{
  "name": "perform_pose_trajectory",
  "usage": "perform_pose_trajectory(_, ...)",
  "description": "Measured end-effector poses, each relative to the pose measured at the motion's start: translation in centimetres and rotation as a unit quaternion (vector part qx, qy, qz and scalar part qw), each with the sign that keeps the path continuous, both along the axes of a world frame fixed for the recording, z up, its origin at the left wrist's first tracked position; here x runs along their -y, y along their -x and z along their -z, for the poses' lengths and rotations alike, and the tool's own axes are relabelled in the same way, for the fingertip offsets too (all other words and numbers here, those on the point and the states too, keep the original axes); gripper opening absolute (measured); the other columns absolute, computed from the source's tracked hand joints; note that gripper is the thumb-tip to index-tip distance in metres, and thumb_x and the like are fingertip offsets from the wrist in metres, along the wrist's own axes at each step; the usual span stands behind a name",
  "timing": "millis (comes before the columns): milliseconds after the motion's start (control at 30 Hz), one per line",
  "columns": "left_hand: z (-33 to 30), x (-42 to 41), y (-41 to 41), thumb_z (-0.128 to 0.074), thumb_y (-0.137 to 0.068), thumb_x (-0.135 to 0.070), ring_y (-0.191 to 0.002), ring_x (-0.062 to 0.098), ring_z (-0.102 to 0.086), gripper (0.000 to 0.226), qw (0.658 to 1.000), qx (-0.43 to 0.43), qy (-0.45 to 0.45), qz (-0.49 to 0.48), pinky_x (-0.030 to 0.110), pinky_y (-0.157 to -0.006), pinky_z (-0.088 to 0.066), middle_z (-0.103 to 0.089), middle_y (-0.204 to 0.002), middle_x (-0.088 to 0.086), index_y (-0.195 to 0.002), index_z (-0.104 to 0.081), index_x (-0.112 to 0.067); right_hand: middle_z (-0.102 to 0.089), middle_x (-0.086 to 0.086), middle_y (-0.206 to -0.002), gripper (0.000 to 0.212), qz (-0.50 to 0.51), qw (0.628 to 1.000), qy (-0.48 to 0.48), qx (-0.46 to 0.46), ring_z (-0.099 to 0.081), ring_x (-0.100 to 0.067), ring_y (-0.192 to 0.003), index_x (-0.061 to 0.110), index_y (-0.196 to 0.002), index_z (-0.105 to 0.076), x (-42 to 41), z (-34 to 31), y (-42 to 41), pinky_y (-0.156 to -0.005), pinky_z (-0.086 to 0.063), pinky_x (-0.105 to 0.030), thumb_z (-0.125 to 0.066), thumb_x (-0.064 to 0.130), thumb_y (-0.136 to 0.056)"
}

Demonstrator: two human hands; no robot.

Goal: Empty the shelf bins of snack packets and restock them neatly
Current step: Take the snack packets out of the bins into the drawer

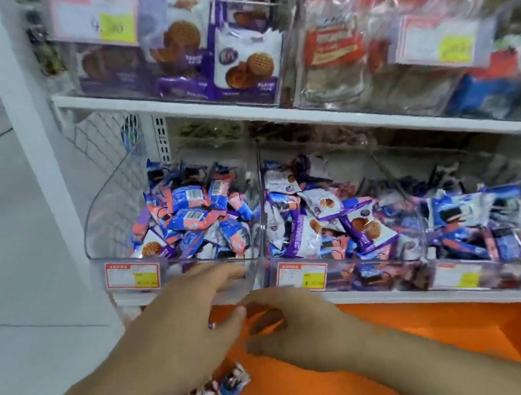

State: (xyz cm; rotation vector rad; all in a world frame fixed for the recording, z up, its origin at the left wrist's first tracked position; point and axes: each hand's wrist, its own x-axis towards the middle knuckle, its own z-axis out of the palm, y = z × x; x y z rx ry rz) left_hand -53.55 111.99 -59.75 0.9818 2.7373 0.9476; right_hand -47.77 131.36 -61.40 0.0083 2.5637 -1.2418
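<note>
My left hand [183, 319] reaches open toward the clear bin [110, 223]; my right hand's [295, 323] grip I cannot tell.

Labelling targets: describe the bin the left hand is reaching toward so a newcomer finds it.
On the lower white shelf, take the leftmost clear bin, beside the white upright. The left hand reaches its front lip. Unlike its right neighbour of mainly purple-white waffle packets, it holds mostly blue-and-pink packets.

Both hands reach at six o'clock: the left hand [183, 319] touches the clear bin [107, 224] of snack packets [190, 220]; the right hand [296, 327] hovers over the orange surface [420, 360].
</note>
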Motion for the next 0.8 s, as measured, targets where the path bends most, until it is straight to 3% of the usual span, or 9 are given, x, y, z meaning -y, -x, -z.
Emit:
perform_pose_trajectory(200, -0.9, -3.0, -0.2, -0.063, -0.096, -0.046, -0.148, -0.012, -0.016, 0.084, 1.0, 0.0, -0.003, -0.001, 0.028, -0.124, -0.024, -0.004, -0.16, -0.044, -0.155, -0.005, -0.063, -0.072, 0.008, -0.095, 0.022, 0.149, 0.968, -0.022, -0.2, -0.068, -0.009, -0.088, 0.026, -0.105, -0.072, -6.7, -5.4, -1.2, -0.077, -0.055, -0.027, -0.068, 0.007, -0.094)
perform_pose_trajectory(267, -0.7, -4.1, 0.5, -0.06, -0.094, -0.051, -0.152, -0.008, -0.01, 0.089, 1.0, 0.007, 0.02, -0.017, 0.032, -0.127, -0.017, 0.008, -0.158, -0.047, -0.152, 0.006, -0.068, -0.067, 0.011, -0.108, 0.029, 0.19, 0.947, -0.081, -0.245, -0.062, -0.007, -0.098, 0.029, -0.118, -0.067, -8.7, -5.3, 0.6, -0.084, -0.051, -0.023, -0.071, 0.015, -0.093)
perform_pose_trajectory(333, -0.9, -5.1, 0.0, -0.058, -0.096, -0.052, -0.15, -0.002, -0.027, 0.088, 0.999, 0.014, 0.03, -0.038, 0.03, -0.121, -0.005, 0.014, -0.158, -0.046, -0.153, 0.008, -0.065, -0.056, 0.008, -0.13, 0.05, 0.196, 0.934, -0.155, -0.254, -0.054, -0.009, -0.12, 0.032, -0.139, -0.055, -10.5, -4.9, 3.2, -0.099, -0.044, -0.024, -0.074, 0.029, -0.093)
perform_pose_trajectory(433, -0.9, -5.9, 0.2, -0.057, -0.099, -0.052, -0.15, -0.004, -0.023, 0.084, 0.997, 0.054, -0.013, -0.058, 0.026, -0.116, -0.001, 0.009, -0.158, -0.043, -0.157, 0.004, -0.058, -0.047, -0.003, -0.144, 0.076, 0.21, 0.934, -0.192, -0.218, -0.043, -0.024, -0.139, 0.031, -0.155, -0.039, -12.6, -5.0, 7.5, -0.114, -0.041, -0.037, -0.075, 0.048, -0.09)
perform_pose_trajectory(500, 1.3, -5.2, 2.3, -0.057, -0.089, -0.071, -0.148, -0.007, -0.02, 0.082, 0.995, 0.092, -0.006, -0.034, 0.029, -0.124, -0.016, -0.008, -0.159, -0.039, -0.157, -0.014, -0.054, -0.047, -0.009, -0.152, 0.095, 0.202, 0.937, -0.216, -0.187, -0.048, -0.031, -0.138, 0.036, -0.16, -0.028, -13.6, -5.0, 10.4, -0.112, -0.046, -0.044, -0.078, 0.059, -0.083)
perform_pose_trajectory(567, 5.1, -4.5, 5.8, -0.045, -0.047, -0.109, -0.144, 0.011, -0.042, 0.136, 0.995, 0.07, -0.044, -0.059, 0.041, -0.122, -0.034, -0.04, -0.16, -0.014, -0.157, -0.039, -0.029, -0.027, -0.008, -0.168, 0.11, 0.186, 0.937, -0.255, -0.15, -0.033, -0.032, -0.151, 0.042, -0.163, -0.017, -14.7, -4.6, 13.1, -0.121, -0.037, -0.045, -0.08, 0.067, -0.077)
perform_pose_trajectory(600, 5.3, -4.7, 6.0, -0.042, -0.046, -0.11, -0.142, 0.011, -0.045, 0.138, 0.997, 0.047, -0.034, -0.044, 0.041, -0.121, -0.037, -0.044, -0.158, -0.013, -0.157, -0.04, -0.027, -0.017, -0.005, -0.172, 0.113, 0.178, 0.937, -0.27, -0.135, -0.022, -0.031, -0.156, 0.043, -0.163, -0.016, -15.2, -4.4, 14.1, -0.125, -0.03, -0.043, -0.081, 0.07, -0.074)
perform_pose_trajectory(667, 2.6, -5.9, 4.2, -0.056, -0.087, -0.072, -0.139, -0.01, -0.028, 0.088, 0.997, 0.059, -0.038, -0.031, 0.029, -0.121, -0.03, -0.022, -0.152, -0.038, -0.161, -0.015, -0.047, -0.02, -0.002, -0.17, 0.111, 0.163, 0.941, -0.271, -0.125, -0.023, -0.029, -0.155, 0.041, -0.162, -0.022, -16.0, -3.6, 15.4, -0.125, -0.029, -0.039, -0.082, 0.07, -0.073)
perform_pose_trajectory(800, 0.0, -7.2, 1.8, -0.055, -0.099, -0.051, -0.135, -0.018, -0.01, 0.084, 0.997, -0.02, -0.014, -0.078, 0.018, -0.115, -0.016, -0.006, -0.148, -0.045, -0.16, 0.002, -0.051, -0.045, -0.001, -0.151, 0.082, 0.152, 0.942, -0.214, -0.21, -0.05, -0.02, -0.134, 0.04, -0.151, -0.047, -16.2, -2.2, 14.8, -0.109, -0.042, -0.026, -0.086, 0.05, -0.08)
